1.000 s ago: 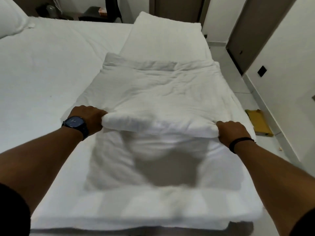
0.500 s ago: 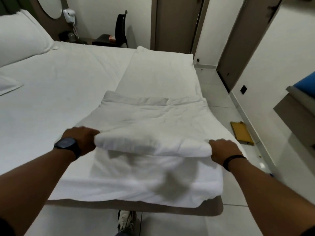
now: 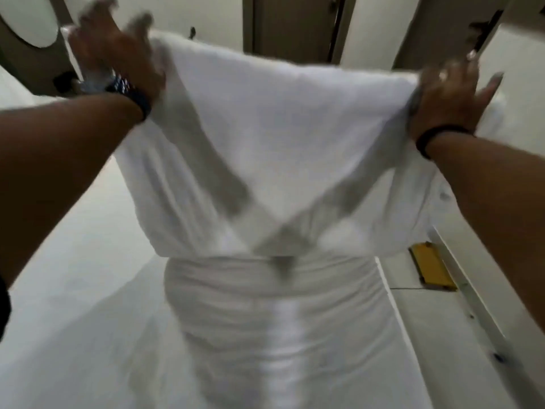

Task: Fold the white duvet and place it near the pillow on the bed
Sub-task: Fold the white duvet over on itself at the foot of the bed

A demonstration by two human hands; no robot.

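Note:
The white duvet point(image 3: 283, 137) is lifted high in front of me and hangs in folds, its lower part point(image 3: 277, 320) still draped down onto the bed point(image 3: 73, 290). My left hand point(image 3: 118, 51) grips the duvet's top left end, fingers partly spread, a dark watch on the wrist. At the top right end my right hand point(image 3: 445, 95) holds the duvet, a black band on its wrist. The picture is blurred by motion. No pillow is in view.
A yellow flat object point(image 3: 430, 268) lies on the tiled floor to the right of the bed. Brown doors point(image 3: 292, 25) stand behind the duvet. A round mirror point(image 3: 29, 19) is on the wall at upper left.
Both hands have raised the folded edge of the duvet from the bed up to head height. The view has tilted upward and turned blurry.

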